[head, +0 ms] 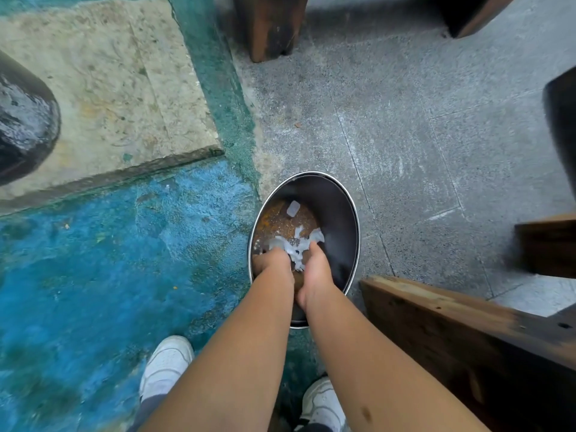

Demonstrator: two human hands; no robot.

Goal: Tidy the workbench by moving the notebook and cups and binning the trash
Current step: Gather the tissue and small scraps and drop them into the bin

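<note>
A dark metal bin (339, 201) with a shiny rim stands on the floor right below me. Its rusty bottom holds a small clear scrap (293, 208). Both my hands reach into its mouth. My left hand (270, 260) and my right hand (314, 269) are side by side with white torn paper scraps (297, 247) between and just beyond the fingers. Whether the fingers still grip the scraps or the scraps are loose is unclear. The notebook and cups are out of view.
A wooden bench edge (436, 310) runs at the lower right, close to the bin. Wooden legs (271, 26) stand at the top. The floor is blue-painted (93, 260) on the left and grey stone (405, 120) on the right. My white shoes (165, 363) are at the bottom.
</note>
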